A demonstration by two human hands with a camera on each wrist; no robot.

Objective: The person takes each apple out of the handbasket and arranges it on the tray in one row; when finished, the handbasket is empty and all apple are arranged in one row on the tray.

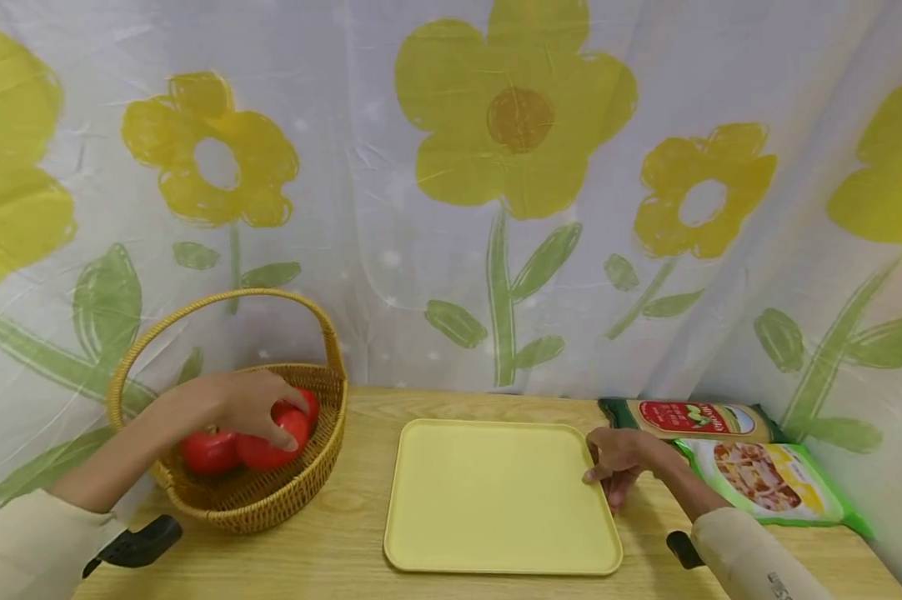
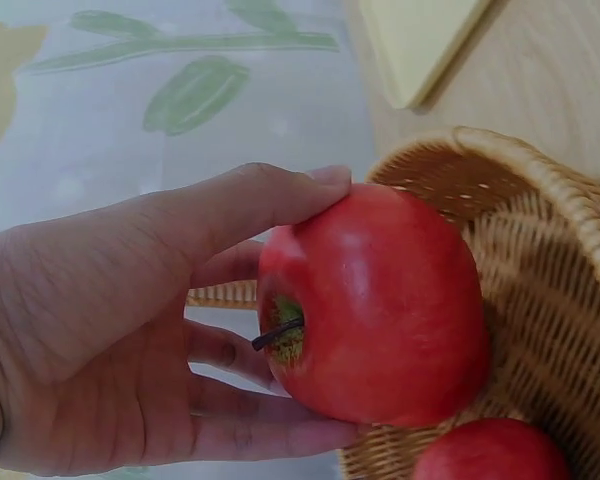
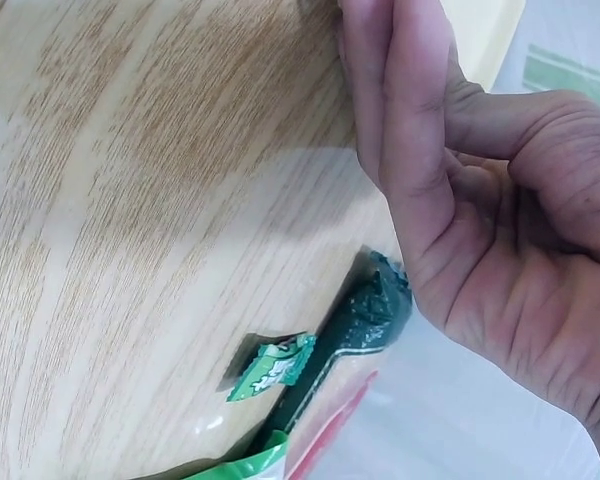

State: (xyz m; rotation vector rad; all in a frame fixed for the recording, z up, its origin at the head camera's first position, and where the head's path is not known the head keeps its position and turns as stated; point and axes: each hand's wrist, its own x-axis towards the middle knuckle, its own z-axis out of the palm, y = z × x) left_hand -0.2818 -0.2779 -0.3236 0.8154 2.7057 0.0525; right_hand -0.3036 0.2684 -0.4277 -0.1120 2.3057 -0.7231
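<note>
My left hand [image 1: 252, 408] reaches into a wicker basket [image 1: 323, 467] with a tall arched handle. In the left wrist view, its thumb and fingers grip a red apple [image 2: 390, 300] with a dark stem. Another red apple [image 2: 495, 455] lies lower in the basket, beside the held one. On the right, my right hand [image 1: 619, 462] holds the right rim of a pale yellow rectangular tray [image 1: 496, 500], thumb on the upper side. The tray lies flat on the wooden table, and nothing rests on it. The right wrist view mostly hides that rim.
Behind the right hand lies a dark green and tan packet [image 1: 694, 418] with a red label. A white and green food bag [image 1: 766, 479] sits in front of it. A curtain [image 1: 376, 250] printed with yellow flowers hangs along the back of the wooden table [image 1: 338, 542].
</note>
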